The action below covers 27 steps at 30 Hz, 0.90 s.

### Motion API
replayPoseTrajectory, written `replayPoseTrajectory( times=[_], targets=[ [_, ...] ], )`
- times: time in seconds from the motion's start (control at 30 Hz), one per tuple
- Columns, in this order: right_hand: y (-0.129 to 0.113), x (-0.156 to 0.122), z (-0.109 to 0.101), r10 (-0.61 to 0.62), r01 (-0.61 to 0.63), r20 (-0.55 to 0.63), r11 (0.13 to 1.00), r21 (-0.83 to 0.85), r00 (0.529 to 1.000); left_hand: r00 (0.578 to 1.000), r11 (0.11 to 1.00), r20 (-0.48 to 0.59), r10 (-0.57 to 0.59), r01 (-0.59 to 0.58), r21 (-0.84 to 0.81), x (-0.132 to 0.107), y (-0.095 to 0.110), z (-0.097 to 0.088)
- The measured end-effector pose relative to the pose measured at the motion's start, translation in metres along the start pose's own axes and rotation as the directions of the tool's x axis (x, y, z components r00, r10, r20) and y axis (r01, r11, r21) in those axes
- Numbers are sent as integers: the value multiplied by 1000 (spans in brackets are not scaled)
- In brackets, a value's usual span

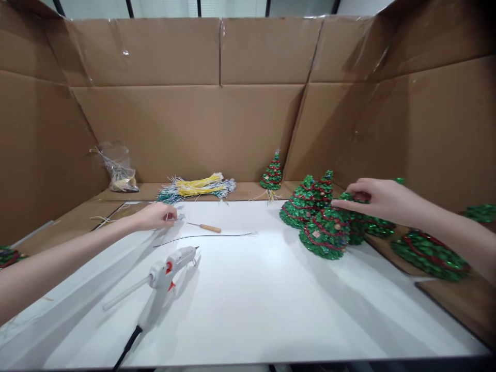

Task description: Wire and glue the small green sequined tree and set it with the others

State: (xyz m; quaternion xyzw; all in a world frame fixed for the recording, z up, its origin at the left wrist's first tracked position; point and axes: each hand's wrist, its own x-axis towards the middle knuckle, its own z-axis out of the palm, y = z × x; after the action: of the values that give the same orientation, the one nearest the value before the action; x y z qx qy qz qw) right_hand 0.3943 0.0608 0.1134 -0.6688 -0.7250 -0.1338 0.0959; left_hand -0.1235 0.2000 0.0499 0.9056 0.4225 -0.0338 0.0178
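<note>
At the back left of the white table, my left hand [159, 216] has its fingers curled together beside some small clear pieces [180, 214]. What it pinches, if anything, is too small to make out. On the right, my right hand [374, 197] closes thumb and fingers around the top of a small green Christmas tree [323, 235] with red garland. That tree stands upright at the front of a cluster, with two more Christmas trees [300, 204] close behind its left side. Others are partly hidden behind my right hand and forearm.
A white glue gun [168, 279] lies front left, its black cord [129, 343] running off the near edge. An awl [209, 228] and a thin dark wire [201, 236] lie mid-table. Behind are wire bundles [197, 186], a plastic bag [120, 168] and another tree [272, 173]. Cardboard walls [186, 129] surround the table.
</note>
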Motion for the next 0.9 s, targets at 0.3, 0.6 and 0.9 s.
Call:
replayPoseTrajectory(
  times=[0.3,0.6,0.9],
  targets=[
    [-25,-3,-19,-120,137,-223,989,61,967,998,997,42,51,-48,-67,-11,-14,14],
    [-93,8,-42,-292,309,-114,931,195,950,998,968,63,-9,25,-250,-14,-27,20],
    [-174,36,-21,-537,548,-121,792,268,835,996,954,84,-41,64,-293,-22,-18,13]
  ],
)
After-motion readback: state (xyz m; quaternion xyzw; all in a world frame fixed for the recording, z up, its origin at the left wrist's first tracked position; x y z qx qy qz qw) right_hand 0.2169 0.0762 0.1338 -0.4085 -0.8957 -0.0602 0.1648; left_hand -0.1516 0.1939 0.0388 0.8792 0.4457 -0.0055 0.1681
